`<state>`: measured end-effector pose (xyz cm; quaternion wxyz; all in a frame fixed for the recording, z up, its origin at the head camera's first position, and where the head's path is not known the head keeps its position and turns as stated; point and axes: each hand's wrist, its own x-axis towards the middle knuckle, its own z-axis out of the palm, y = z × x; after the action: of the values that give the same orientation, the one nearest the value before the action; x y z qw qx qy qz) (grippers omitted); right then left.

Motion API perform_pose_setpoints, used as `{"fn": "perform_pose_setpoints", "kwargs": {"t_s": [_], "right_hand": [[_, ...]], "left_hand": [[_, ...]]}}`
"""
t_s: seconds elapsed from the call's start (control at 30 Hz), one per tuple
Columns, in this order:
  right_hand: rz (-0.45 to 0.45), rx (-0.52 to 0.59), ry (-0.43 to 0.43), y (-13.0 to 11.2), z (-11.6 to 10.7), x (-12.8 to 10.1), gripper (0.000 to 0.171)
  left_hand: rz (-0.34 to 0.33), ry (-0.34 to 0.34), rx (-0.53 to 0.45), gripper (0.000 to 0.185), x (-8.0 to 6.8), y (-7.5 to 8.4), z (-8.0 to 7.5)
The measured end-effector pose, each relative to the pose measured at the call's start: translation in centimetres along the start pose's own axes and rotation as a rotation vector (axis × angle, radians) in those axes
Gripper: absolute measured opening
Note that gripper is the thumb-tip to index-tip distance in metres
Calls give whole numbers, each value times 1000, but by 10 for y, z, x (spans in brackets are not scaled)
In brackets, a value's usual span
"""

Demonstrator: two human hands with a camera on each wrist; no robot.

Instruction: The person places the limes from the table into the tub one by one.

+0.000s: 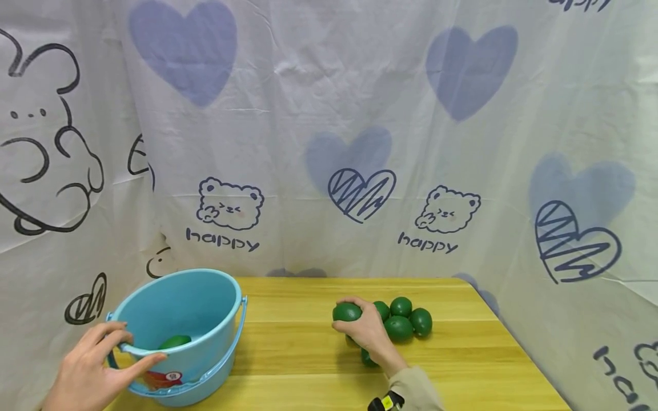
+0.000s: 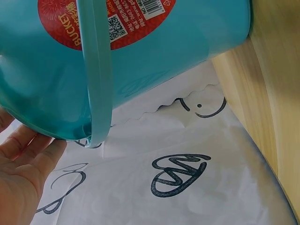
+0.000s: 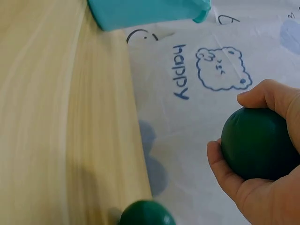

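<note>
My right hand (image 1: 367,328) grips a smooth, dark green round fruit (image 1: 346,311), thumb on one side and fingers on the other. In the right wrist view the held fruit (image 3: 258,143) fills the curl of the hand. Several similar green fruits (image 1: 398,329) lie grouped on the table just beside and behind that hand, some partly hidden by it. On the left, my left hand (image 1: 95,362) holds the near left rim of a light blue bucket (image 1: 205,342), which leans somewhat toward me. A green fruit (image 1: 176,342) shows inside the bucket.
The yellow wood-grain table (image 1: 293,371) carries the bucket at its left and the fruits right of centre. White cloth (image 1: 308,240) with hearts and bears hangs behind and at both sides. The bucket's handle (image 2: 97,79) hangs down across its red label.
</note>
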<state>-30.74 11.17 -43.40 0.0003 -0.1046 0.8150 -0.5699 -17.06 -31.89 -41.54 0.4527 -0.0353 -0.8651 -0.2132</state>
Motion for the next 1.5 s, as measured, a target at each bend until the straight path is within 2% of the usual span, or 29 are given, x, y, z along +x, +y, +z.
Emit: {"fn": "perform_pose_setpoints", "kwargs": {"t_s": [0.37, 0.5, 0.73, 0.93, 1.27, 1.5], "right_hand": [[-108, 40, -51, -33, 24, 3, 46], [-108, 89, -73, -43, 31, 3, 46], [-110, 107, -94, -53, 40, 5, 47], [-102, 148, -144, -62, 53, 6, 46], [-143, 113, -188, -85, 84, 11, 53], [-132, 105, -174, -98, 100, 15, 55]], "left_hand": [[9, 6, 4, 59, 0, 0, 1], [-3, -4, 8, 59, -1, -1, 1], [-5, -5, -4, 60, 0, -1, 1], [-38, -8, 6, 58, -1, 1, 1], [-39, -1, 8, 57, -2, 1, 0], [-35, -4, 2, 56, -2, 1, 0]]}}
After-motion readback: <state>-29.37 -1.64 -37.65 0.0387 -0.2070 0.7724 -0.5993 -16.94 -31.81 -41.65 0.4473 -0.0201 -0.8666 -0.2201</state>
